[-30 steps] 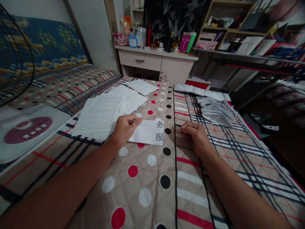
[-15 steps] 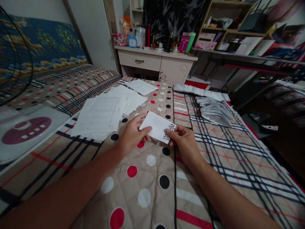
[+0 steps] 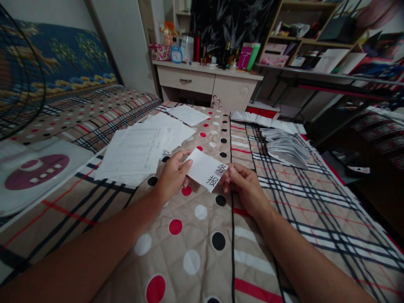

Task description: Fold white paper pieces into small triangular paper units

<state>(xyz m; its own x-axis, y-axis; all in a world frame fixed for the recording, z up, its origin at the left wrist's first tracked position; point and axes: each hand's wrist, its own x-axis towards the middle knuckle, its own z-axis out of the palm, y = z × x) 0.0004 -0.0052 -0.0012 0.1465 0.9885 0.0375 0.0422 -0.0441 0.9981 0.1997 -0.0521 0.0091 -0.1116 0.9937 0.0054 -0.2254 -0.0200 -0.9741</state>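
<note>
A small folded white sheet of paper [image 3: 203, 168] with large black printed characters at its right end is held tilted above the bed. My left hand [image 3: 173, 172] grips its left end, thumb on top and fingers underneath. At the right edge, my right hand [image 3: 244, 183] is closed, its fingertips pinched at the corner beside the characters. Its thumb no longer covers the print. Left of my hands lies a spread pile of printed sheets [image 3: 129, 153], with another sheet [image 3: 188, 114] behind it. To the right lies a fanned stack of folded papers [image 3: 285, 147].
The bed has a quilted cover [image 3: 202, 235] with dots and plaid. A row of folded papers [image 3: 267, 120] lies near its far right edge. A white plastic bag [image 3: 82, 153] with a purple print is at left, near a fan guard [image 3: 42, 84]. A dresser [image 3: 186, 80] stands beyond.
My right thumb has slid off the paper's face to its right edge, uncovering the characters. My left thumb has drawn back toward the left end of the paper.
</note>
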